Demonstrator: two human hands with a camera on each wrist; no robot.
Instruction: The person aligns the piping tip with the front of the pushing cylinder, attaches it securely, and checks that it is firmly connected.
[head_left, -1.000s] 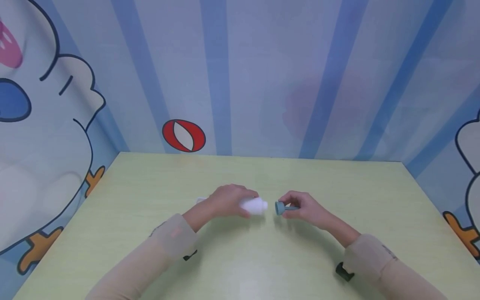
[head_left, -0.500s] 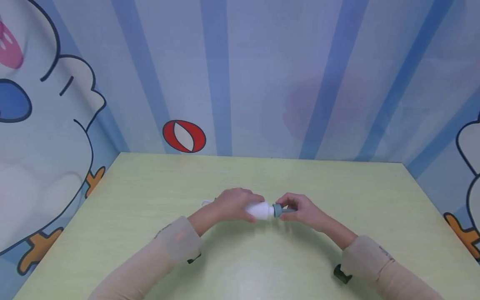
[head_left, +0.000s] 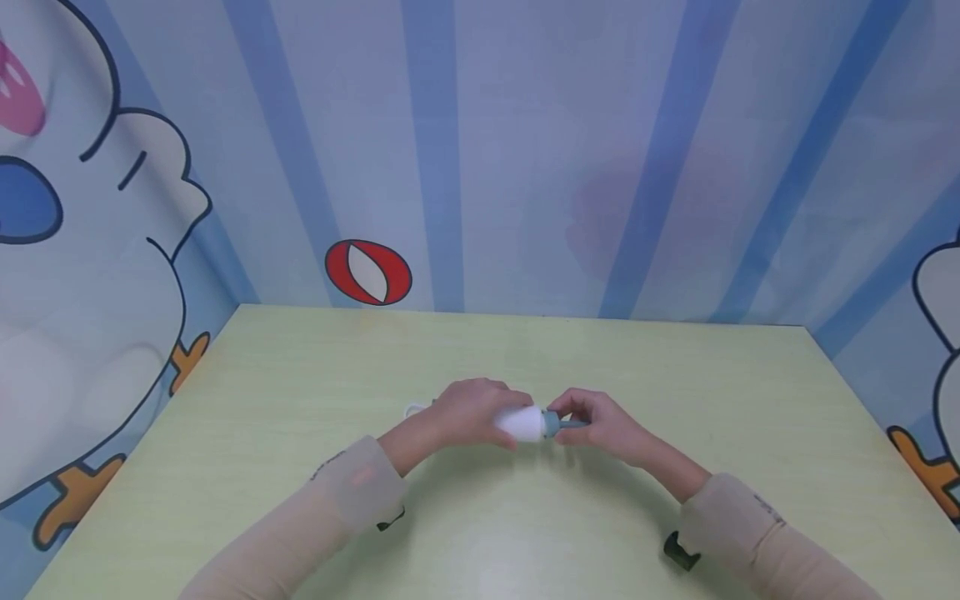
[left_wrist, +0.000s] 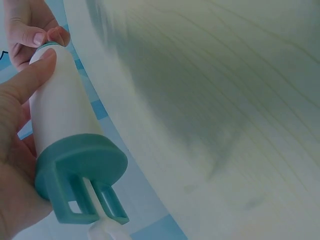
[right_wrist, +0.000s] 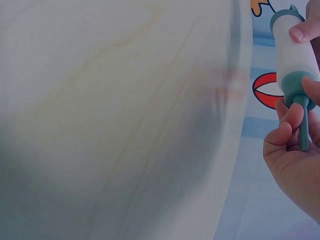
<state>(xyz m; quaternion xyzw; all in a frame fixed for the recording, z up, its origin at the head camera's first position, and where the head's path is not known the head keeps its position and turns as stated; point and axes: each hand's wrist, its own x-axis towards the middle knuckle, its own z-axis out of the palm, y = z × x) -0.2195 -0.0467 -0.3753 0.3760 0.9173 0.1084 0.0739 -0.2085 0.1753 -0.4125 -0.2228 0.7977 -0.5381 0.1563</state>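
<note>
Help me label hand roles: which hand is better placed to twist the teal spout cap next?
Probably the right hand: its fingers hold the teal spout cap, while the left hand grips the white tube.

In front of me I see a pale yellow-green table. Behind it there is a light blue wall with darker stripes and a red and white oval. At my left is a big white cartoon figure with orange feet; at my right, part of another drawing.

White tube partly hidden by hands; handle cropped, left wrist view.
</note>
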